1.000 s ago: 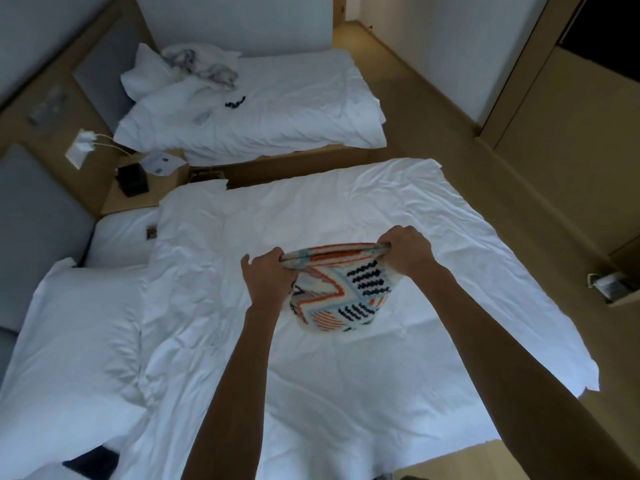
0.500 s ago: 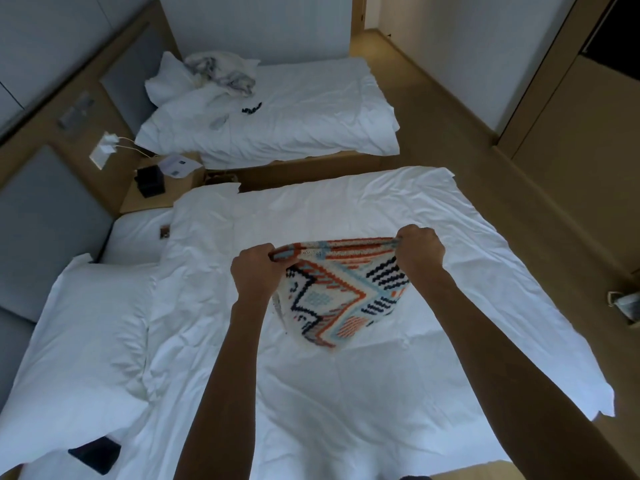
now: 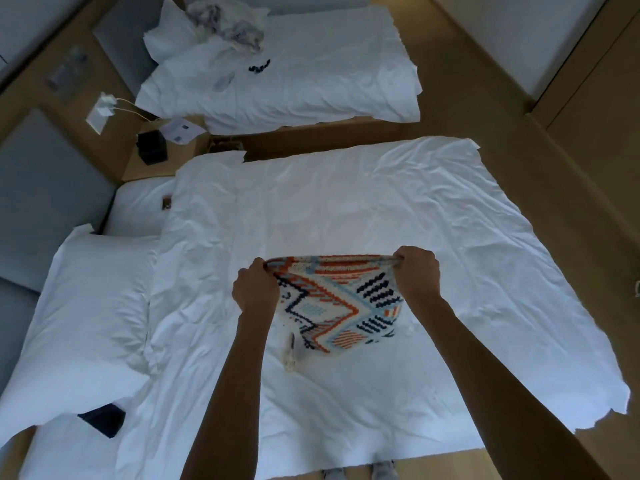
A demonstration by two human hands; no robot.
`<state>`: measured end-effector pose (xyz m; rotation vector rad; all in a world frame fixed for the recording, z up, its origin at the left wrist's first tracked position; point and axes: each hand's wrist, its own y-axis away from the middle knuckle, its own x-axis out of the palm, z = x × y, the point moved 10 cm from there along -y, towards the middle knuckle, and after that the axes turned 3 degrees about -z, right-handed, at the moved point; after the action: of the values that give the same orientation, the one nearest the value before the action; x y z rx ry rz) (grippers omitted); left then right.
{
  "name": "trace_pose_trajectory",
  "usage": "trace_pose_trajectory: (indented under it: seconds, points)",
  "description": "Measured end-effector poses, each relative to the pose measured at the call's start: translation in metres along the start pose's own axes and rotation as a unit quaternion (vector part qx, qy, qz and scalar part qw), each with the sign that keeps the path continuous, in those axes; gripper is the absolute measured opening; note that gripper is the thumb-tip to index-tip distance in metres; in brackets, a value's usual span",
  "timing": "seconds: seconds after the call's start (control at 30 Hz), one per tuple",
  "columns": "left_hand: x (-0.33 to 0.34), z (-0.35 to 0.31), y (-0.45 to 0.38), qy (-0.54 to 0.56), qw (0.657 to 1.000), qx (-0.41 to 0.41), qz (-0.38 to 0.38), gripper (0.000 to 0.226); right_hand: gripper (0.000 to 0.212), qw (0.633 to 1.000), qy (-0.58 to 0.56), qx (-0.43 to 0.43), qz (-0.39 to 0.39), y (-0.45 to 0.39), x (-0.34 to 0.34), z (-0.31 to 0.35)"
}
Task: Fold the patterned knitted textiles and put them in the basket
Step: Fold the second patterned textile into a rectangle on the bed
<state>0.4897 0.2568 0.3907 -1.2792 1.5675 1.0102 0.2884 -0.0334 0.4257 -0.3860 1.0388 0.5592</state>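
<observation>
White bed point(image 3: 346, 209) — both hands grip knitted textile point(image 3: 337, 306) w/ top edge taut.

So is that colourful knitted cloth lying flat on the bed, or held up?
Held up. The left hand and right hand each grip a top corner of the patterned knitted textile, which hangs doubled over above the white duvet.

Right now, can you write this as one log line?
left hand: grips textile corner | right hand: grips other corner | textile: held above bed | basket: unseen
</observation>
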Motion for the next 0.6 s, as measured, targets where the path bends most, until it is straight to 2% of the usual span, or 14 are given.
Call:
trace_pose_trajectory:
  seconds: [0.13, 0.27, 0.43, 0.6]
  points:
    - [0.016, -0.016, -0.021, 0.135, 0.991, -0.005, -0.014, 0.02, 0.022, 0.998, -0.048, -0.003, -0.029, -0.019, 0.021, -0.004]
    - [0.0, -0.039, -0.053, 0.254, 0.966, -0.014, -0.043, 0.027, 0.028, 0.993, -0.103, -0.023, -0.055, -0.052, 0.019, 0.009]
    - [-0.056, -0.076, -0.093, 0.357, 0.926, 0.036, -0.112, 0.025, 0.025, 0.971, -0.173, -0.074, -0.146, -0.098, -0.041, 0.058]
    - [-0.125, -0.103, -0.118, 0.405, 0.887, 0.099, -0.198, 0.019, 0.02, 0.938, -0.209, -0.139, -0.239, -0.12, -0.105, 0.097]
